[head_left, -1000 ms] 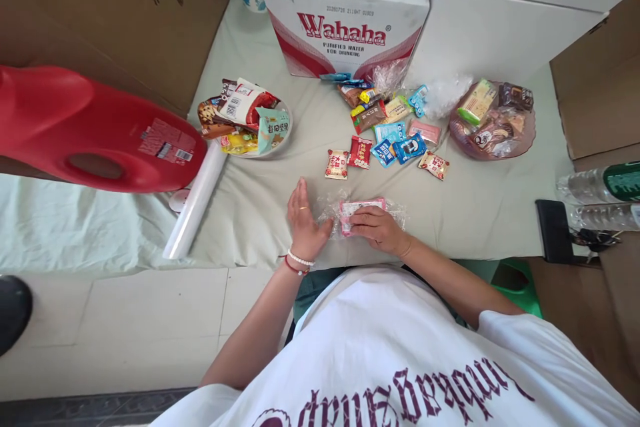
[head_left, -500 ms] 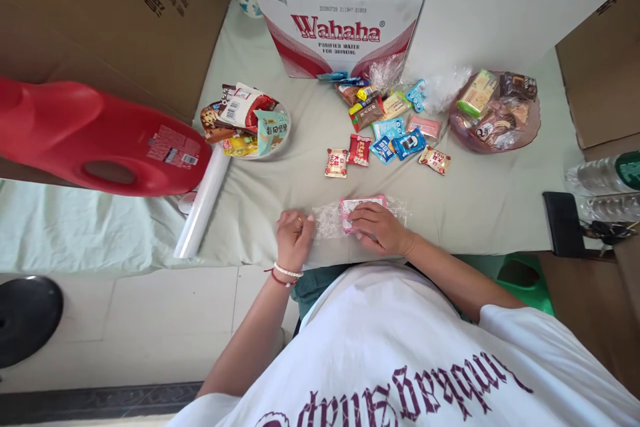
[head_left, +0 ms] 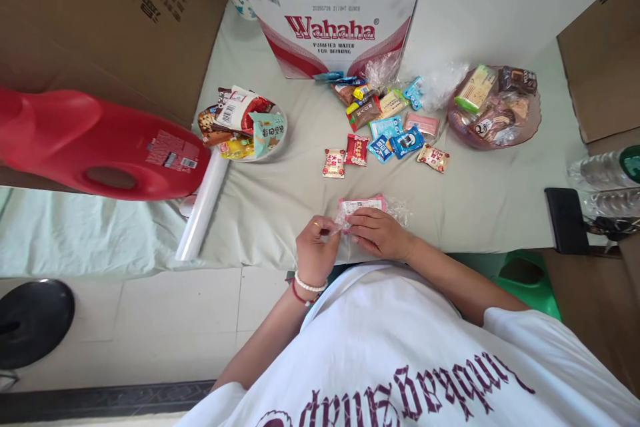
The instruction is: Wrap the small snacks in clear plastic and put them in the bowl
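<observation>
A flat pink-edged snack packet [head_left: 361, 204] lies on the cloth near the table's front edge, with clear plastic film [head_left: 398, 212] around it and sticking out on its right. My left hand [head_left: 317, 248] is closed at the packet's left side, thumb and forefinger pinching the gathered end of the film. My right hand [head_left: 379, 233] covers the packet's lower part, its fingers bent together over it and holding it in place. The fingertips of both hands are close together. The packet's lower edge is hidden under my right hand.
Several small wrapped snacks [head_left: 390, 128] lie beyond my hands. A bowl of snacks [head_left: 280, 140] stands left, a pink glass bowl [head_left: 531, 125] right. A roll of plastic wrap [head_left: 203, 210] and a red jug [head_left: 135, 147] lie left; a black phone [head_left: 566, 220] lies right.
My left hand has moved right, from the film's far left end to the packet's side. The film on that side is now gathered up against the packet. My right hand stays on the packet.
</observation>
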